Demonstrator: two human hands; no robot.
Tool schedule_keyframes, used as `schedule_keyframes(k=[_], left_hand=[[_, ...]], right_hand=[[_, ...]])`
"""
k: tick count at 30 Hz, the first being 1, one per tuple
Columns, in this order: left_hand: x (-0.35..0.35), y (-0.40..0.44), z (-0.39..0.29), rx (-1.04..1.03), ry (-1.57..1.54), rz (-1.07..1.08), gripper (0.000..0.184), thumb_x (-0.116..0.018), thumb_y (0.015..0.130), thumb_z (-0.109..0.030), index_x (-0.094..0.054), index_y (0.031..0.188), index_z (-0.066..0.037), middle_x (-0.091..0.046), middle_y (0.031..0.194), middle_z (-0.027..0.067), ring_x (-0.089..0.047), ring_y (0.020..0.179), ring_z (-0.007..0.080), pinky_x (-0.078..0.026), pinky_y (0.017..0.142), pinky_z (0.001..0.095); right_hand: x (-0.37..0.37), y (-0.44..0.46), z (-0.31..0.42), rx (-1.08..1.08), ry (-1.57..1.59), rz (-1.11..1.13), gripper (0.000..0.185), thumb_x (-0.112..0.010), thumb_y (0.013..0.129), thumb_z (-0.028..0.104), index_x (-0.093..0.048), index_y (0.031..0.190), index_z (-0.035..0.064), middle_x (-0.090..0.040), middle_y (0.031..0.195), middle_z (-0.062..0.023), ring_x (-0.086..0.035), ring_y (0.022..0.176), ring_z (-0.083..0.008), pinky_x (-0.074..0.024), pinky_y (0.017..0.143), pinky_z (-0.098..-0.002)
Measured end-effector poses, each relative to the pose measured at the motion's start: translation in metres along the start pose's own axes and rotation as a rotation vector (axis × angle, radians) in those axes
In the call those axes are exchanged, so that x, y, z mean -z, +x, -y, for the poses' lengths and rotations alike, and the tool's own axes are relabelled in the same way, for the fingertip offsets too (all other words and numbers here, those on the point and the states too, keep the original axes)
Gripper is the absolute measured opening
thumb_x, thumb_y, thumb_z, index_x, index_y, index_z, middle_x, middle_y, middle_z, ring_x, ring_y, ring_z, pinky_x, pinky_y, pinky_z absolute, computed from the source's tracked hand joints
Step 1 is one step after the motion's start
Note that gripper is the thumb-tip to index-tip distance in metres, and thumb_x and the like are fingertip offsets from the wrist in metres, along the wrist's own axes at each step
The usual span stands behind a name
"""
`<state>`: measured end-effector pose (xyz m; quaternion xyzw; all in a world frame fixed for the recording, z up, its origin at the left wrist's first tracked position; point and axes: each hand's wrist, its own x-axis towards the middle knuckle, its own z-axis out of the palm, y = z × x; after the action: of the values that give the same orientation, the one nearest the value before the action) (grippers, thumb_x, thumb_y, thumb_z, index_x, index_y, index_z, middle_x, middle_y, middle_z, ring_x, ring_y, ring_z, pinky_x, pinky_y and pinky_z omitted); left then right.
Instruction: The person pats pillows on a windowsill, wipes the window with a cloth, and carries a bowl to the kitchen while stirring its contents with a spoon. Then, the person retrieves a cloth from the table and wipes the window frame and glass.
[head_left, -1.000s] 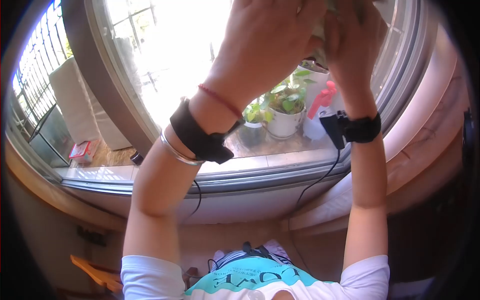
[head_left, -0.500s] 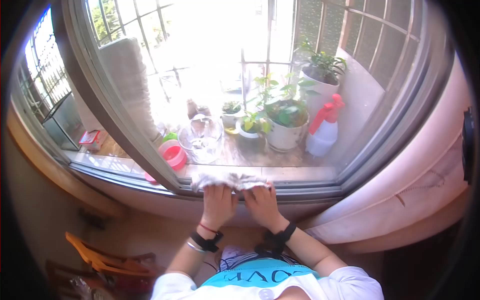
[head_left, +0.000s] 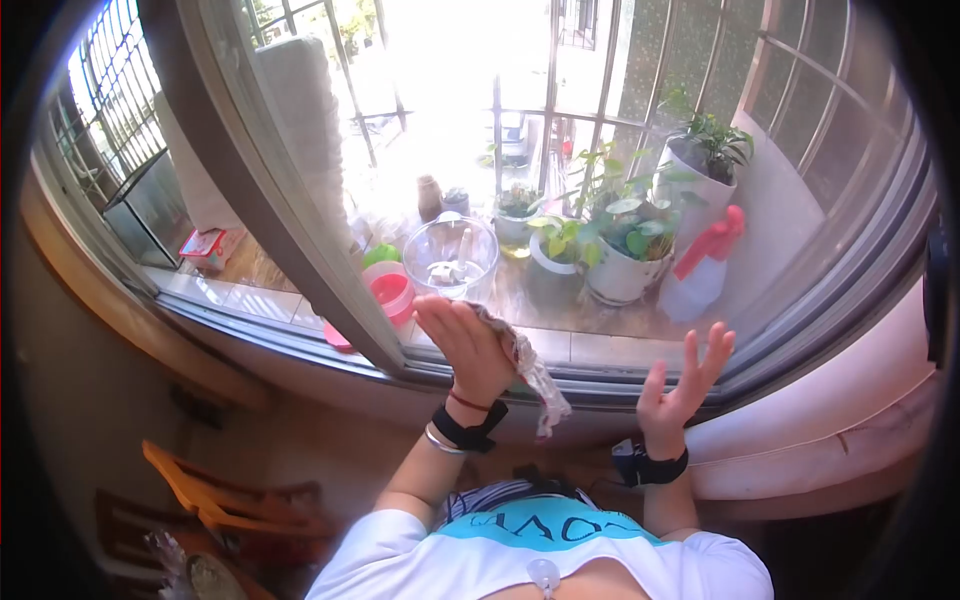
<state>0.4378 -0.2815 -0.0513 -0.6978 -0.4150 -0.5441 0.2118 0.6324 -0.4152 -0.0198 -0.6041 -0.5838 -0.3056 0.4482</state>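
Note:
My left hand is raised at the window, its fingers extended and close together. A crumpled greyish-white cloth hangs from the thumb side of that hand, partly hidden behind it. To the right, my right hand is lifted in front of the window track with its fingers spread and nothing in them. The window track runs below and behind both hands. Just beyond my left hand stand a clear plastic bowl and a pink container.
Beyond the track are potted plants and a spray bottle with a red top. A window frame post slants down on the left. A pink curtain hangs at the right, and an orange chair stands lower left.
Both hands were together on the cloth at the track. They have moved apart: my right hand let go and went right, while my left hand rose with the cloth. The view has shifted slightly.

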Motion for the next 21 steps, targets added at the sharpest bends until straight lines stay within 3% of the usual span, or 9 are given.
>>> schedule_keyframes(k=[2, 5, 6, 8, 11, 13, 16, 19, 21], left_hand=[[0.001, 0.008, 0.004, 0.046, -0.149, -0.125, 0.040, -0.049, 0.083, -0.033, -0.050, 0.106, 0.000, -0.028, 0.128, 0.0311, -0.015, 0.127, 0.0469, -0.010, 0.102, 0.0569], [0.012, 0.015, 0.004, -0.093, -0.347, -0.214, 0.019, -0.059, 0.078, -0.016, -0.055, 0.097, -0.012, -0.042, 0.121, 0.0135, -0.029, 0.121, 0.0381, -0.015, 0.102, 0.0507], [0.018, 0.020, 0.004, -0.089, -0.341, -0.217, 0.019, -0.059, 0.078, -0.016, -0.055, 0.097, -0.012, -0.042, 0.121, 0.0135, -0.029, 0.121, 0.0381, -0.015, 0.102, 0.0507], [0.026, 0.039, 0.010, -0.207, -0.213, -0.157, 0.012, -0.056, 0.082, -0.021, -0.052, 0.088, -0.012, -0.041, 0.114, 0.0126, -0.036, 0.112, 0.0345, -0.025, 0.096, 0.0489], [0.051, 0.113, 0.010, -0.191, -0.087, -0.308, 0.015, -0.058, 0.080, -0.018, -0.051, 0.088, -0.007, -0.043, 0.107, 0.0137, -0.039, 0.103, 0.0319, -0.029, 0.087, 0.0436], [0.073, 0.172, 0.011, -0.190, 0.078, -0.460, 0.020, -0.058, 0.080, -0.017, -0.054, 0.094, -0.004, -0.044, 0.101, 0.0134, -0.038, 0.097, 0.0310, -0.030, 0.083, 0.0413], [0.092, 0.236, 0.023, -0.155, 0.179, -0.623, 0.009, -0.061, 0.077, -0.016, -0.062, 0.085, -0.011, -0.049, 0.084, 0.0101, -0.044, 0.086, 0.0274, -0.031, 0.079, 0.0414], [0.092, 0.235, 0.010, -0.062, -0.108, -0.502, 0.016, -0.060, 0.078, -0.013, -0.061, 0.093, -0.008, -0.051, 0.080, 0.0095, -0.046, 0.085, 0.0268, -0.032, 0.077, 0.0434], [0.084, 0.214, 0.006, -0.107, -0.133, -0.381, 0.045, -0.062, 0.078, -0.023, -0.050, 0.116, -0.004, -0.051, 0.100, 0.0153, -0.044, 0.098, 0.0322, -0.031, 0.084, 0.0468]], right_hand=[[-0.004, 0.005, 0.000, -0.010, -0.011, -0.039, 0.050, -0.052, 0.076, 0.008, -0.043, 0.125, 0.0043, -0.033, 0.134, -0.0209, -0.020, 0.129, -0.0397, -0.0125, 0.104, -0.0503], [-0.008, 0.003, 0.006, 0.003, 0.030, -0.105, 0.048, -0.051, 0.076, 0.007, -0.044, 0.124, 0.0037, -0.035, 0.133, -0.0223, -0.025, 0.127, -0.0405, -0.0182, 0.103, -0.0498], [-0.006, -0.001, 0.014, 0.006, 0.081, -0.077, 0.046, -0.052, 0.076, 0.007, -0.045, 0.122, 0.0031, -0.038, 0.130, -0.0224, -0.031, 0.123, -0.0400, -0.0229, 0.100, -0.0486], [-0.009, -0.011, 0.027, 0.072, 0.211, -0.042, 0.038, -0.052, 0.077, 0.007, -0.048, 0.115, 0.0005, -0.045, 0.122, -0.0223, -0.042, 0.113, -0.0372, -0.0330, 0.094, -0.0457], [-0.013, -0.022, 0.050, 0.217, 0.498, -0.017, 0.028, -0.052, 0.077, 0.006, -0.052, 0.104, -0.0021, -0.055, 0.106, -0.0196, -0.056, 0.092, -0.0320, -0.0448, 0.079, -0.0398], [-0.016, -0.014, 0.062, 0.265, 0.618, 0.039, 0.025, -0.053, 0.075, 0.003, -0.054, 0.100, -0.0014, -0.057, 0.100, -0.0171, -0.057, 0.087, -0.0302, -0.0461, 0.075, -0.0378], [-0.016, -0.001, 0.063, 0.309, 0.711, 0.066, 0.023, -0.053, 0.072, -0.002, -0.056, 0.095, -0.0008, -0.060, 0.090, -0.0127, -0.059, 0.080, -0.0269, -0.0474, 0.072, -0.0342], [-0.012, 0.010, 0.046, 0.200, 0.460, -0.120, 0.025, -0.053, 0.073, 0.000, -0.054, 0.098, 0.0014, -0.059, 0.096, -0.0142, -0.057, 0.089, -0.0298, -0.0455, 0.079, -0.0376], [0.000, 0.020, 0.032, 0.140, 0.283, -0.182, 0.027, -0.051, 0.075, 0.002, -0.053, 0.102, 0.0019, -0.056, 0.103, -0.0157, -0.053, 0.099, -0.0320, -0.0413, 0.085, -0.0413]])
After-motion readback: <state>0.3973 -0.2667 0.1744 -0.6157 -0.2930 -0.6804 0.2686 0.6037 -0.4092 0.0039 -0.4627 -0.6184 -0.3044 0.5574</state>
